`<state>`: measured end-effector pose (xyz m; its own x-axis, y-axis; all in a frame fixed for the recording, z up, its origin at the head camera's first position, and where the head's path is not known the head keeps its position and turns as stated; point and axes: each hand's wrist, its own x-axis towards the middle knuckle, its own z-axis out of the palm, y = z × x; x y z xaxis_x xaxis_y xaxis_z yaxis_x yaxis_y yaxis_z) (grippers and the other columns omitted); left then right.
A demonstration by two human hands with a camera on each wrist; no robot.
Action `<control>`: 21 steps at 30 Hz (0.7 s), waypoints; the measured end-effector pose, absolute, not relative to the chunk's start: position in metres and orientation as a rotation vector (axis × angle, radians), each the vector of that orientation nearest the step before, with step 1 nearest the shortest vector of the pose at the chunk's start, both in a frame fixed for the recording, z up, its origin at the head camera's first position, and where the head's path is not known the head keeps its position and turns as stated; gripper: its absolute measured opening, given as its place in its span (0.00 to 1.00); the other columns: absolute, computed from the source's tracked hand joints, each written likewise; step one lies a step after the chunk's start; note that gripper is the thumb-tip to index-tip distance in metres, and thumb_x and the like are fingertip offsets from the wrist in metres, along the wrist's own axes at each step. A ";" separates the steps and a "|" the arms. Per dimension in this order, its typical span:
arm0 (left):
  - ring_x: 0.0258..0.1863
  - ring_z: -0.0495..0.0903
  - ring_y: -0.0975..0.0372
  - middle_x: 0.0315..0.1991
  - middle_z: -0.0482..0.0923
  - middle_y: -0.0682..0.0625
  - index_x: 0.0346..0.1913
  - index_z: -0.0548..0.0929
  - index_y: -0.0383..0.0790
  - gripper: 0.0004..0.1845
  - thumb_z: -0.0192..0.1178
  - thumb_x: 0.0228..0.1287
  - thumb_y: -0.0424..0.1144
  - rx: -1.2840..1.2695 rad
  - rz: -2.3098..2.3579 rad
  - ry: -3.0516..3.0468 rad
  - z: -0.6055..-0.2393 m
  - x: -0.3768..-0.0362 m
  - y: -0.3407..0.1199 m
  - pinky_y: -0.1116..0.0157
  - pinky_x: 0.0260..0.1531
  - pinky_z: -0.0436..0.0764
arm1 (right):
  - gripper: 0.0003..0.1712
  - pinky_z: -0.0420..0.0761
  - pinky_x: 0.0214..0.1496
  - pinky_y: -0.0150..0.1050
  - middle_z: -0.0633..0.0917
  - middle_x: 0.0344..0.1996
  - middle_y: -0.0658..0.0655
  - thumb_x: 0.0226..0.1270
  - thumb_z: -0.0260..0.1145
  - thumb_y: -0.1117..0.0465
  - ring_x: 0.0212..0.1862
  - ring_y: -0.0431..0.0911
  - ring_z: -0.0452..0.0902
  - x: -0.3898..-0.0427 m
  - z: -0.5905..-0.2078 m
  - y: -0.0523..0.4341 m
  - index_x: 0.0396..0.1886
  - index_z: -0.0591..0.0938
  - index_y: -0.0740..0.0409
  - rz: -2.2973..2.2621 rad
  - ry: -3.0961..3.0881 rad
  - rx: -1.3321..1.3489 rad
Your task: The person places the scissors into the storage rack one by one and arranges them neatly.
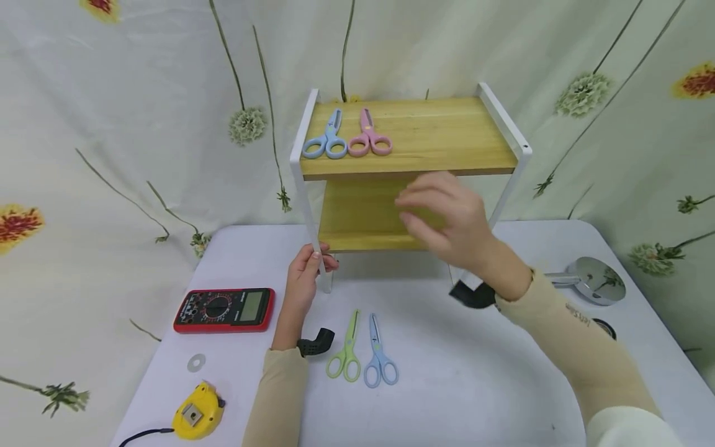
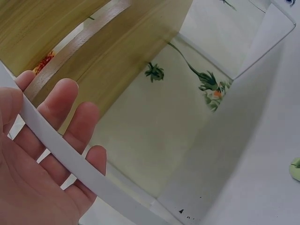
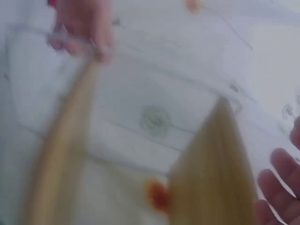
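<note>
A small two-tier shelf (image 1: 447,133) with wooden boards and a white frame stands on the table. My left hand (image 1: 304,276) grips its front left leg; in the left wrist view the fingers (image 2: 79,126) curl around the white bar. My right hand (image 1: 447,214) is raised in front of the shelf, fingers loosely bent and holding nothing. On the top board lie blue scissors (image 1: 333,133) and pink scissors (image 1: 368,133), side by side at the left. Green scissors (image 1: 349,347) and another blue pair of scissors (image 1: 377,354) lie on the table before the shelf.
Left of the shelf lie a red-and-black multimeter (image 1: 223,310), a flat grey washer (image 1: 196,362) and a yellow tape measure (image 1: 197,413). A chrome shower head (image 1: 599,280) lies at the right, near a dark round object (image 1: 605,328) partly hidden by my sleeve. Flowered cloth (image 1: 139,93) hangs behind.
</note>
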<state>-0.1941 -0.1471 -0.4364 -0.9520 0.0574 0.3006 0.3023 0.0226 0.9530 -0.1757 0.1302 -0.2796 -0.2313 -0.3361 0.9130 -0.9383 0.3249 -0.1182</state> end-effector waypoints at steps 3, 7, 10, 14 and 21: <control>0.36 0.84 0.72 0.30 0.84 0.66 0.55 0.74 0.23 0.16 0.42 0.82 0.34 -0.378 -2.040 -2.113 -0.438 -0.195 -0.146 0.72 0.45 0.81 | 0.12 0.83 0.50 0.40 0.89 0.35 0.60 0.70 0.65 0.59 0.42 0.53 0.84 -0.156 -0.324 0.134 0.37 0.88 0.64 0.927 -1.851 1.199; 0.36 0.84 0.71 0.30 0.84 0.66 0.55 0.74 0.24 0.16 0.42 0.82 0.34 -0.370 -2.033 -2.114 -0.439 -0.195 -0.146 0.70 0.46 0.81 | 0.10 0.85 0.50 0.43 0.89 0.39 0.55 0.71 0.66 0.58 0.45 0.49 0.85 -0.134 -0.383 0.132 0.42 0.88 0.60 0.966 -2.073 1.223; 0.36 0.84 0.71 0.30 0.84 0.65 0.55 0.74 0.24 0.16 0.42 0.82 0.34 -0.376 -2.040 -2.111 -0.440 -0.195 -0.146 0.68 0.47 0.81 | 0.10 0.86 0.49 0.40 0.89 0.40 0.53 0.63 0.71 0.65 0.44 0.47 0.85 -0.117 -0.419 0.128 0.44 0.88 0.58 1.040 -2.227 1.205; 0.36 0.84 0.71 0.30 0.84 0.64 0.55 0.74 0.24 0.16 0.42 0.82 0.34 -0.380 -2.042 -2.114 -0.440 -0.194 -0.145 0.66 0.47 0.81 | 0.12 0.83 0.43 0.33 0.88 0.38 0.53 0.61 0.72 0.65 0.38 0.43 0.83 -0.099 -0.455 0.119 0.45 0.87 0.58 1.200 -2.505 1.097; 0.36 0.83 0.71 0.30 0.84 0.65 0.55 0.74 0.24 0.16 0.41 0.82 0.34 -0.381 -2.015 -2.126 -0.439 -0.194 -0.146 0.67 0.46 0.80 | 0.16 0.65 0.27 0.28 0.75 0.21 0.41 0.58 0.75 0.46 0.24 0.31 0.63 -0.086 -0.489 0.096 0.34 0.83 0.50 1.091 -2.961 0.825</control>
